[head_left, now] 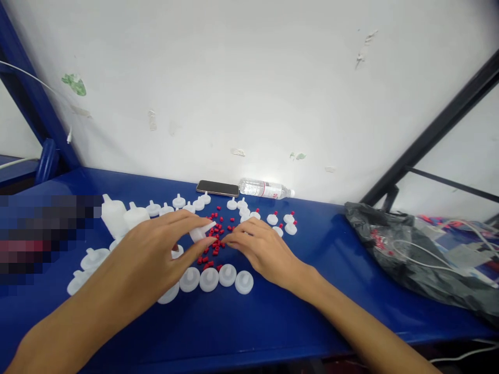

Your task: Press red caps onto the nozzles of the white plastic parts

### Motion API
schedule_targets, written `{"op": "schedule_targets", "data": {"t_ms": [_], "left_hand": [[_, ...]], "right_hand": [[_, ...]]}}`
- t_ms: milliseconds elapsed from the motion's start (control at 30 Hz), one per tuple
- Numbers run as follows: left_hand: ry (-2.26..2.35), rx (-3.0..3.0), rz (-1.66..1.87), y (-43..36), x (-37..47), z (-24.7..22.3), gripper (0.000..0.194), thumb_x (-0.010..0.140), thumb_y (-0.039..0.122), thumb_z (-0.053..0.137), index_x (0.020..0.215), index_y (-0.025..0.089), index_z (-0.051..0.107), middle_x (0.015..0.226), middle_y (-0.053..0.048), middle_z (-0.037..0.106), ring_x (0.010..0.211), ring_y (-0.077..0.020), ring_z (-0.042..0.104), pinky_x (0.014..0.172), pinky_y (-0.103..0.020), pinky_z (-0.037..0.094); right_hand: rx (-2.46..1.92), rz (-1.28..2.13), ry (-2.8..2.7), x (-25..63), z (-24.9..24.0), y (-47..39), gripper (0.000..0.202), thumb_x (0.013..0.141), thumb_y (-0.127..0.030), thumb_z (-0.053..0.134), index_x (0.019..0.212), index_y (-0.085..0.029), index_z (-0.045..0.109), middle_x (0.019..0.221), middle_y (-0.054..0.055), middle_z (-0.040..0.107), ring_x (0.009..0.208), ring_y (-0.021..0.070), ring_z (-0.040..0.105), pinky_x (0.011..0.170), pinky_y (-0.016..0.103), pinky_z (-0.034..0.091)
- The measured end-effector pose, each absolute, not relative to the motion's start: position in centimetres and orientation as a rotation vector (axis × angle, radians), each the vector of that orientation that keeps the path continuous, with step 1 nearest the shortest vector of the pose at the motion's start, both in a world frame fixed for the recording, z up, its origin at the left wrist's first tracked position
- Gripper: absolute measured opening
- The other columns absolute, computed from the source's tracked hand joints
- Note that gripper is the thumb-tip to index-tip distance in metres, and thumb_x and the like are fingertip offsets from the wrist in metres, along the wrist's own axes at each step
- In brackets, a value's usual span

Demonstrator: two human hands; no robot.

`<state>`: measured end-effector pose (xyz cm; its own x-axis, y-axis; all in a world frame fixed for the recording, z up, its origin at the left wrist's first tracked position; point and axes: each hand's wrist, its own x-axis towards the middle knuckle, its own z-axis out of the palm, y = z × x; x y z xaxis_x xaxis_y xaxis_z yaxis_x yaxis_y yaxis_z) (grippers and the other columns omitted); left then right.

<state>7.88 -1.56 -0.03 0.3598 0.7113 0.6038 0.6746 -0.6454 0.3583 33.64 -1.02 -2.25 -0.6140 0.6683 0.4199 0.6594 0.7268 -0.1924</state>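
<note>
My left hand (171, 244) is closed around a white plastic nozzle cap (199, 232), thumb and fingers pinching its wide base while the spout points to the right. At the pile of small red caps (215, 251), my right hand (265, 249) reaches in from the right with its fingers bent and the tips close together. Whatever those fingertips hold, if anything, is hidden. Just in front of the pile lies a row of white nozzle caps (209, 280), spouts up. Farther right, several white nozzle caps (289, 228) have red caps on their spouts.
White bottles (114, 215) stand at the left beside more nozzle caps (93, 258). Along the wall lie a phone (217, 188) and a clear water bottle (265, 188). A dark plastic bag (421, 275) covers the right end of the blue table (304, 322).
</note>
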Motion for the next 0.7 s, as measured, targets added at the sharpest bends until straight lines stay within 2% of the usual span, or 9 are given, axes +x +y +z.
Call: {"op": "schedule_targets", "data": {"t_ms": [100, 167, 367, 467, 567, 700], "left_hand": [[1.341, 2.604, 1.158, -1.3, 7.4, -0.3, 0.040, 0.107, 0.060, 0.054, 0.112, 0.033, 0.084, 0.106, 0.000, 0.085, 0.052, -0.0148, 0.059, 0.067, -0.032, 0.054], [1.332, 2.614, 1.127, -1.3, 7.3, -0.4, 0.038, 0.107, 0.060, 0.056, 0.113, 0.034, 0.083, 0.105, 0.001, 0.085, 0.052, -0.0147, 0.059, 0.067, -0.032, 0.054], [1.302, 2.635, 1.075, -1.5, 7.3, -0.4, 0.037, 0.109, 0.056, 0.055, 0.113, 0.032, 0.082, 0.103, 0.001, 0.084, 0.065, -0.0178, 0.068, 0.074, -0.031, 0.054], [1.307, 2.646, 1.098, -1.5, 7.2, -0.3, 0.037, 0.109, 0.055, 0.054, 0.113, 0.031, 0.082, 0.104, 0.001, 0.084, 0.062, -0.0168, 0.065, 0.069, -0.031, 0.052], [1.292, 2.664, 1.099, -1.3, 7.3, -0.4, 0.037, 0.107, 0.055, 0.056, 0.110, 0.029, 0.082, 0.100, 0.001, 0.082, 0.052, -0.0149, 0.056, 0.060, -0.030, 0.048], [1.266, 2.680, 1.057, -1.0, 7.7, -1.1, 0.033, 0.103, 0.055, 0.063, 0.107, 0.028, 0.082, 0.097, 0.000, 0.079, 0.049, -0.0141, 0.053, 0.054, -0.030, 0.046]], "right_hand": [[-0.948, -0.041, -2.597, 33.7, -2.9, -0.5, 0.027, 0.113, -0.020, 0.059, 0.132, -0.026, 0.077, 0.125, 0.008, 0.079, 0.115, 0.0237, 0.066, 0.097, 0.039, 0.048], [-0.971, -0.072, -2.622, 33.5, -3.1, -0.4, 0.026, 0.112, -0.020, 0.063, 0.132, -0.027, 0.078, 0.124, 0.007, 0.079, 0.116, 0.0233, 0.066, 0.098, 0.039, 0.047], [-0.992, -0.126, -2.590, 33.3, -3.7, -0.2, 0.012, 0.109, -0.024, 0.069, 0.110, -0.022, 0.081, 0.106, 0.005, 0.081, 0.112, 0.0242, 0.070, 0.101, 0.042, 0.044], [-0.970, -0.120, -2.557, 33.4, -3.7, -0.2, 0.009, 0.107, -0.023, 0.072, 0.101, -0.020, 0.079, 0.101, 0.004, 0.082, 0.110, 0.0253, 0.072, 0.102, 0.043, 0.044], [-0.949, 0.025, -2.406, 33.6, -3.3, -0.4, 0.005, 0.105, -0.019, 0.074, 0.103, -0.020, 0.078, 0.103, 0.004, 0.084, 0.109, 0.0241, 0.076, 0.102, 0.040, 0.048], [-0.985, 0.480, -2.102, 33.6, -2.2, -0.8, 0.006, 0.102, -0.018, 0.077, 0.103, -0.023, 0.078, 0.104, 0.000, 0.086, 0.097, 0.0179, 0.081, 0.089, 0.030, 0.056]]}}
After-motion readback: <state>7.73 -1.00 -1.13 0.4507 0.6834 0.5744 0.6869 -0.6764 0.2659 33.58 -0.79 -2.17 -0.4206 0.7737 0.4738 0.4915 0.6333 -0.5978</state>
